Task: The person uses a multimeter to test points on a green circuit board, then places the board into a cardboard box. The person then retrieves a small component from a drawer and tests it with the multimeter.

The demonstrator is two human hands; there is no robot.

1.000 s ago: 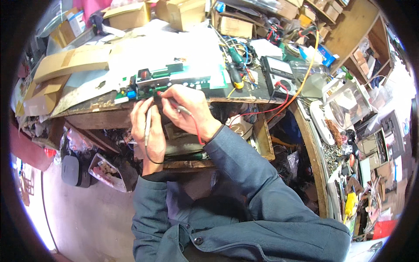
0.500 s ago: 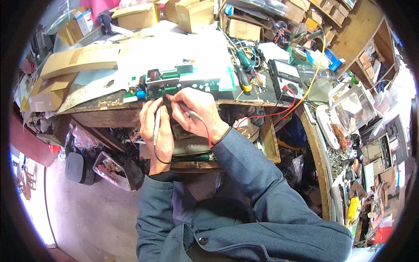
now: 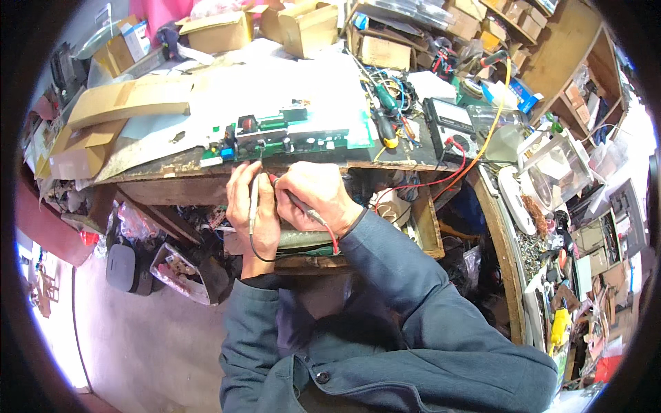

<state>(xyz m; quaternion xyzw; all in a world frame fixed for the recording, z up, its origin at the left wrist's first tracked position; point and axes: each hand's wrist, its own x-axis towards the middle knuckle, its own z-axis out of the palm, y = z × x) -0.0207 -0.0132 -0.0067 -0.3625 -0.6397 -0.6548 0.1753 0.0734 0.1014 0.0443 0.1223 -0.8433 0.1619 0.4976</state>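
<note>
A long green circuit board [image 3: 286,142] with upright black parts lies along the bench's front edge. Just below that edge, my left hand [image 3: 242,210] is closed on a slim grey probe [image 3: 254,201] with a black lead, its tip upward toward the board. Beside it, my right hand [image 3: 318,189] grips a second probe [image 3: 303,208] with a red lead, its tip near the other one; whether either tip touches anything is too small to tell. An analog multimeter [image 3: 447,120] lies right of the board, with a red lead plugged in.
Cardboard pieces [image 3: 127,100] lie on the left, and boxes [image 3: 303,27] line the back. Screwdrivers [image 3: 385,124] and wires sit beside the meter. An open wooden drawer [image 3: 427,230] is under the bench. Cluttered parts and plastic containers [image 3: 551,175] fill the right side.
My right hand with its probe has drawn down from the board toward the bench's front edge. My left hand stays close beside it. The whole view has shifted slightly.
</note>
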